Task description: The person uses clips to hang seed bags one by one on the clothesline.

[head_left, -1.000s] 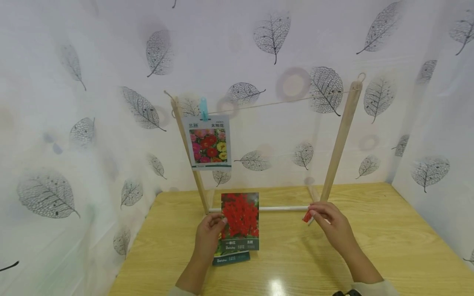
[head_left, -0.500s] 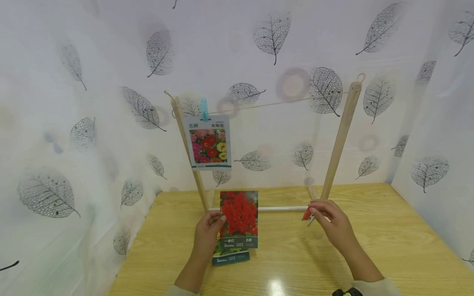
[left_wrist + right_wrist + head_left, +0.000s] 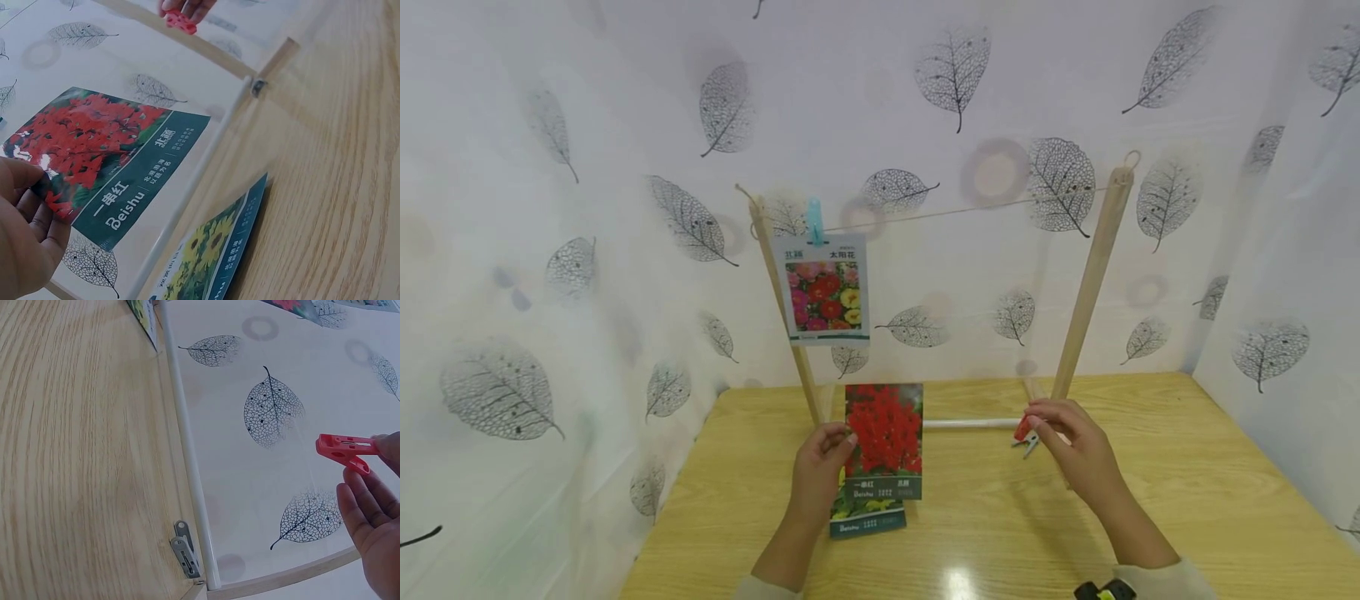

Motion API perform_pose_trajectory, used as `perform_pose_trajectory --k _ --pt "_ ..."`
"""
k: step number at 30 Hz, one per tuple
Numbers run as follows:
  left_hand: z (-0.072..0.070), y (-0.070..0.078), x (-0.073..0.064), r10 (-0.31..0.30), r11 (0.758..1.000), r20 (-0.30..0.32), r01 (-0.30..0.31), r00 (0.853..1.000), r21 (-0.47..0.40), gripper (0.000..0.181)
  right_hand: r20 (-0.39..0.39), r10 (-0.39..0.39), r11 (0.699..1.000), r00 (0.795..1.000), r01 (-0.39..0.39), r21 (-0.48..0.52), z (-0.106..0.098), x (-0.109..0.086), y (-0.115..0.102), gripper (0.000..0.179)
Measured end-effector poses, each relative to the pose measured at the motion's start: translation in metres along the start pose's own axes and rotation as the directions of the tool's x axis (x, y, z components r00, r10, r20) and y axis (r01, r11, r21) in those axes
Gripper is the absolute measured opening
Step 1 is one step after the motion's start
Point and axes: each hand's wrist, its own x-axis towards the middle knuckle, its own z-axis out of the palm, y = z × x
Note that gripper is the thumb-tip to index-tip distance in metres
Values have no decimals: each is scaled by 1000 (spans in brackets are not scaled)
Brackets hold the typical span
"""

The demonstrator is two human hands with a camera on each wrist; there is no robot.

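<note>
My left hand (image 3: 820, 475) pinches the left edge of a seed packet (image 3: 885, 429) printed with red flowers, held upright facing me. In the left wrist view its dark green lower band shows the word "Beishu". Between the thumb and fingers of my right hand (image 3: 1078, 454) is a red clothespin (image 3: 344, 445), held by one end, clear of the table in the right wrist view. A second packet (image 3: 868, 522), with yellow sunflowers, lies partly hidden behind the first one. From a string (image 3: 940, 213) hangs a third packet (image 3: 826, 296) with mixed flowers, clipped by a light blue clothespin (image 3: 815, 222).
The string spans a left wooden post (image 3: 805, 375) and a right wooden post (image 3: 1092, 292). A white rod (image 3: 973, 423) joins them low down. A grey clothespin (image 3: 185, 553) lies on the wooden table (image 3: 970, 517) by the right post. Leaf-patterned curtain (image 3: 955, 333) stands behind.
My left hand has raised the red-flower packet slightly, uncovering more of the sunflower packet. The right hand has shifted very little with the red clothespin; more of the grey clothespin now shows below it.
</note>
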Motion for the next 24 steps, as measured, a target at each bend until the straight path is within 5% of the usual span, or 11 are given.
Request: perform_pose_trajectory --k 24 --pt "5 4 7 14 1000 -10 -14 1000 -2 27 -2 -37 996 999 36 -87 -5 11 -11 26"
